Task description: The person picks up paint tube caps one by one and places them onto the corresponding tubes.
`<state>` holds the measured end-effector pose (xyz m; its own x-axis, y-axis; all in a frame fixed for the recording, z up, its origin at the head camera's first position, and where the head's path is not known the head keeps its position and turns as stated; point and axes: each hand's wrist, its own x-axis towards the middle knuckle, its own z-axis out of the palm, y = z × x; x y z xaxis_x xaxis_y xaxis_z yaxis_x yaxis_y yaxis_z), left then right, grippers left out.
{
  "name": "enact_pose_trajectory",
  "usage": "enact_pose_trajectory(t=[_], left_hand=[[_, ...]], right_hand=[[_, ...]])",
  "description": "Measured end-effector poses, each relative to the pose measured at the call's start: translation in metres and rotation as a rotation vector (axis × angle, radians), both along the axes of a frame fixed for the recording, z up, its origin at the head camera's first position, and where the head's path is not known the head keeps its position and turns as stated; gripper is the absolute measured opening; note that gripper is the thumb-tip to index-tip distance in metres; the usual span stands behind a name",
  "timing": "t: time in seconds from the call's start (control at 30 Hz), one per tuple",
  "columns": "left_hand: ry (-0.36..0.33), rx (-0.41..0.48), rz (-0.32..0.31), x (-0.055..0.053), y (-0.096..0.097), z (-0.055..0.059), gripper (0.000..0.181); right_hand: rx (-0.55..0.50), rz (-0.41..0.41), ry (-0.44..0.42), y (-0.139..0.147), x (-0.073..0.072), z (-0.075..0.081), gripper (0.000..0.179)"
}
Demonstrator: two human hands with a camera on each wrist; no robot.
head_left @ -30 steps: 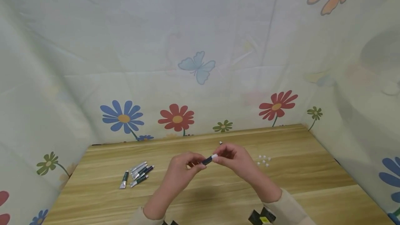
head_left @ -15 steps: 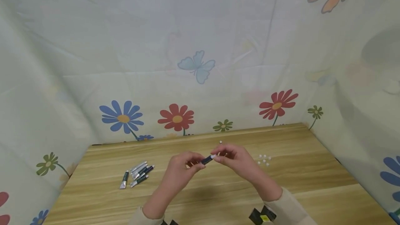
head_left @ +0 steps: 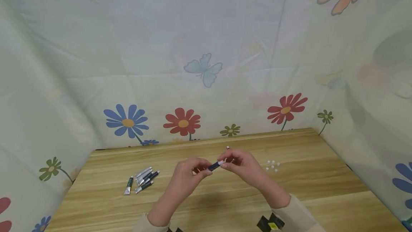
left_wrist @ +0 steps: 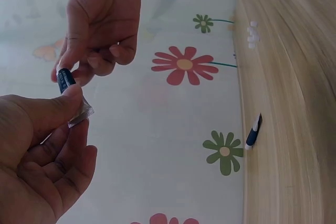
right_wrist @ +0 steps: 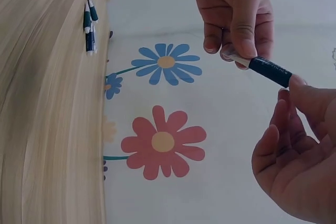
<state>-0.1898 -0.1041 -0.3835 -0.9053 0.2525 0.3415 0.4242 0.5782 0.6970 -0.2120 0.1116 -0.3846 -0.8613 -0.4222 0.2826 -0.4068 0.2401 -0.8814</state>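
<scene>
My left hand (head_left: pixel 190 171) pinches a small paint tube (head_left: pixel 214 166) between thumb and fingers, in mid-air over the table. The tube has a dark blue label and a silver crimped end, seen under the left thumb in the left wrist view. At its other end is a white cap (head_left: pixel 220 162), which my right hand (head_left: pixel 243 164) pinches between thumb and index finger. The right thumb covers the cap in the right wrist view. The tube is tilted, cap end up and to the right in the head view.
On the wooden table (head_left: pixel 305 196), several paint tubes (head_left: pixel 146 177) lie piled at left, beside a separate tube (head_left: pixel 128 185). Another tube (left_wrist: pixel 253 131) lies behind the hands. Several small white pieces (head_left: pixel 273 165) are scattered at right. Flower-printed cloth (head_left: pixel 145 46) surrounds the table.
The right fingertips have shifted slightly at the white cap. Both hands and the tube stay in nearly the same place.
</scene>
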Motion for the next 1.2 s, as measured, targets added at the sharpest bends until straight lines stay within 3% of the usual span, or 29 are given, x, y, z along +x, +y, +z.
enact_pose_trajectory(t=[0.2,0.33,0.47,0.77,0.87,0.97,1.2], left_hand=[[-0.012,-0.013,-0.002,0.000,-0.001,-0.002,0.011],[-0.025,-0.017,-0.001,-0.001,-0.001,-0.002,0.011],[-0.031,-0.018,-0.007,-0.001,-0.001,-0.002,0.010],[0.032,-0.052,-0.008,-0.001,0.004,0.000,0.011],[-0.017,-0.018,0.010,-0.005,0.004,0.003,0.011],[-0.109,0.048,0.054,-0.010,0.002,0.002,0.014],[-0.332,0.260,0.136,-0.037,-0.003,-0.012,0.022]], right_hand=[[0.052,-0.059,0.012,-0.001,0.001,-0.001,0.022],[0.029,-0.017,-0.005,0.000,0.000,-0.002,0.028],[-0.005,0.010,-0.020,-0.001,0.000,-0.002,0.019],[0.027,-0.087,0.001,-0.004,0.002,0.000,0.015],[0.041,-0.095,0.002,0.000,0.001,0.002,0.023],[0.064,-0.116,-0.018,0.006,0.001,0.004,0.029],[0.111,-0.216,-0.063,0.029,-0.001,0.008,0.027]])
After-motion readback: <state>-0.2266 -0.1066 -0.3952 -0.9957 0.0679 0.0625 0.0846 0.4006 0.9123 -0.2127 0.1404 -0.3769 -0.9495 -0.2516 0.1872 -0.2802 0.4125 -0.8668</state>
